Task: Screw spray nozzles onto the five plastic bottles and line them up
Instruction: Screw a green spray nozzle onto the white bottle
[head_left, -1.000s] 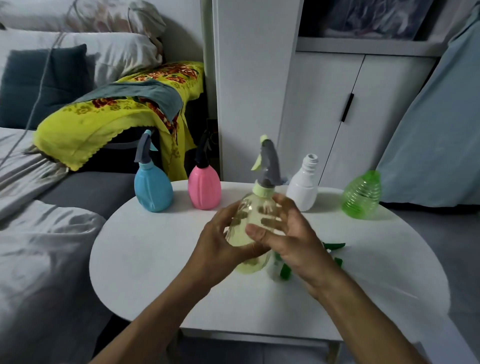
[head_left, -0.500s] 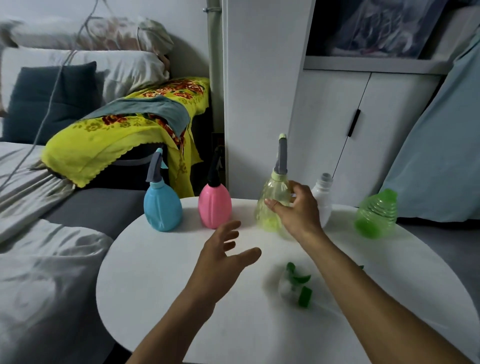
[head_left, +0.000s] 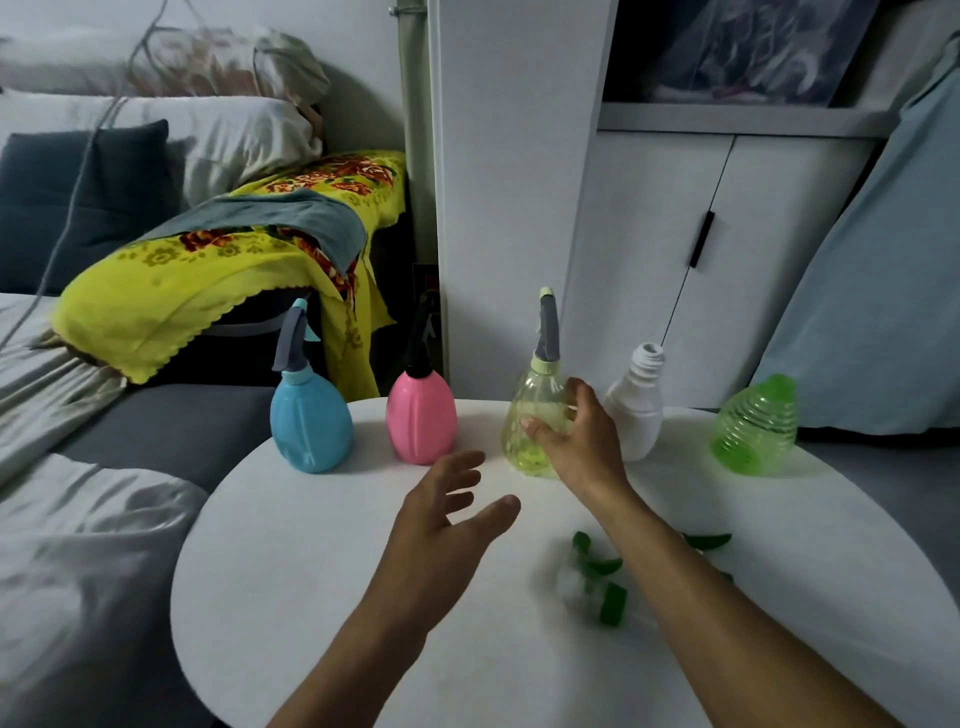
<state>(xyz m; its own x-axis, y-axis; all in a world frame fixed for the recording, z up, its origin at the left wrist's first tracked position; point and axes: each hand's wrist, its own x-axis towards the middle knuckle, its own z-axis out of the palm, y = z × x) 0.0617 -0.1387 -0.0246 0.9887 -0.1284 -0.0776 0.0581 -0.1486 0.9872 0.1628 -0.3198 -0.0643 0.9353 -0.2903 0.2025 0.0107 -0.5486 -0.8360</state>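
Note:
Along the far edge of the round white table (head_left: 311, 571) stand a blue bottle (head_left: 310, 426) and a pink bottle (head_left: 421, 418), each with a nozzle on. Right of them stands a clear yellow bottle (head_left: 535, 415) with a grey nozzle, and my right hand (head_left: 582, 441) is wrapped around its right side. A white bottle (head_left: 636, 410) and a green ribbed bottle (head_left: 756, 428) stand further right, both with bare necks. My left hand (head_left: 447, 519) hovers open over the table. A white and green nozzle (head_left: 592, 582) lies near my right forearm, and another green piece (head_left: 709, 541) shows behind it.
A bed with grey sheets (head_left: 78, 519) lies left of the table. A yellow flowered cloth (head_left: 208, 280) covers something behind the bottles. White cabinet doors (head_left: 675, 260) and a pale blue cloth (head_left: 883, 286) rise at the back right.
Both hands held the yellow bottle near the table's middle. My right hand carried it back into the row beside the pink bottle, and my left hand let go and opened.

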